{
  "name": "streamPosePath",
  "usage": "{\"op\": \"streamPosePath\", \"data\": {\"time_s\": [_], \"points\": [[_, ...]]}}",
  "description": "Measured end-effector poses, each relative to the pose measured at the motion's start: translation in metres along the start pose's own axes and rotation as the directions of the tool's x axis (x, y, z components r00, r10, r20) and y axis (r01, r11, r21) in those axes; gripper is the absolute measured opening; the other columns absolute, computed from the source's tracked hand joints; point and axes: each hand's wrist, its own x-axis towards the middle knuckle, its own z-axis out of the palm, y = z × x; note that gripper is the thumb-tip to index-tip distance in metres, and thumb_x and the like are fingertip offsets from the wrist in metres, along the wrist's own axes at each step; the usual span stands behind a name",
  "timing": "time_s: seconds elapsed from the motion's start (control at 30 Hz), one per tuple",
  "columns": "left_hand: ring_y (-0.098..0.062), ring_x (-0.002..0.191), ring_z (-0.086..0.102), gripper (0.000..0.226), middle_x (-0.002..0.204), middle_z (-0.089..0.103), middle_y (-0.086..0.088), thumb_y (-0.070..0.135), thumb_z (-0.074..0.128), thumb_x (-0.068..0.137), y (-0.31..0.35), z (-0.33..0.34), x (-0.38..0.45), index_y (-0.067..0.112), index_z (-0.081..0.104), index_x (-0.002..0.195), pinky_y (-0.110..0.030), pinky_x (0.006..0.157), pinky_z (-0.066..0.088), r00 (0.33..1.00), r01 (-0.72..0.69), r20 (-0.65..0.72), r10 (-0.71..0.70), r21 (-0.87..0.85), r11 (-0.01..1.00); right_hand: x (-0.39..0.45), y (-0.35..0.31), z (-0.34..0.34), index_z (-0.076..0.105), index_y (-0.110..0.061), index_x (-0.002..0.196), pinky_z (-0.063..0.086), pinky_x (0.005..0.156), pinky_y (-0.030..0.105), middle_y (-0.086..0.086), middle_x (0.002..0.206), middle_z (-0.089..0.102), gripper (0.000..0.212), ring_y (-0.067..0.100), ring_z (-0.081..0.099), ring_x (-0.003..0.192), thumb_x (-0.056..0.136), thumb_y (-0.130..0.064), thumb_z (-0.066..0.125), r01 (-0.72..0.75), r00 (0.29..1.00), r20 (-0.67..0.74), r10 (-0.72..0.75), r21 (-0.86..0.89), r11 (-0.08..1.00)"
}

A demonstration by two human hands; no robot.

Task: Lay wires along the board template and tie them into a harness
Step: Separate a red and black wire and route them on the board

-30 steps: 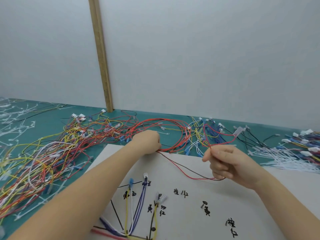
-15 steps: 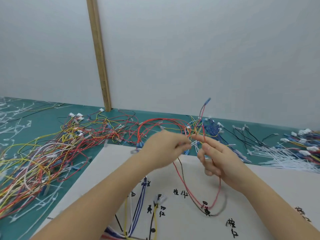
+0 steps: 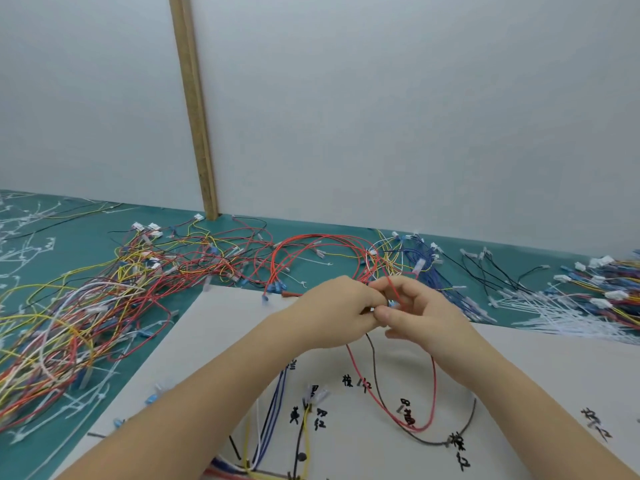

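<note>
We hold both hands together above the far edge of the board template. The left hand and right hand touch at the fingers, which are closed on a red-and-brown wire pair. The pair hangs in a loop onto the template's handwritten labels. A loose wire pile lies on the green tabletop to the left.

Can't really see where the red wire and brown wire end, the left hand and right hand cover the tops. The wire pile runs off the left edge, and the template board is cut off at the near edge.
</note>
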Motion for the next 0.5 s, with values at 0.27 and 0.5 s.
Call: {"op": "streamPosePath", "data": {"time_s": [0.27,0.5], "points": [[-0.013,0.073,0.057,0.013,0.082,0.061,-0.002,0.016,0.047,0.094,-0.015,-0.033,0.006,0.014,0.059,0.099,-0.03,0.073,0.044,0.895,0.133,-0.187,-0.404,-0.754,0.643,0.002,-0.012,-0.014,0.068,-0.024,0.066,0.054,0.059,0.02,-0.005,0.081,0.072,0.03,0.006,0.063,0.06,0.079,-0.002,0.055,0.177,0.971,-0.208,-0.121,0.277,0.945],[-0.014,0.081,0.067,0.035,0.101,0.061,-0.001,-0.001,0.04,0.093,-0.029,-0.04,0.004,0.024,0.052,0.115,-0.023,0.072,0.052,0.942,0.065,-0.053,-0.332,-0.94,0.334,0.0,-0.01,-0.016,0.07,-0.028,0.067,0.048,0.057,0.016,0.013,0.079,0.068,0.042,0.005,0.058,0.055,0.083,0.008,0.055,0.16,0.981,-0.1,-0.164,-0.044,0.986]]}}
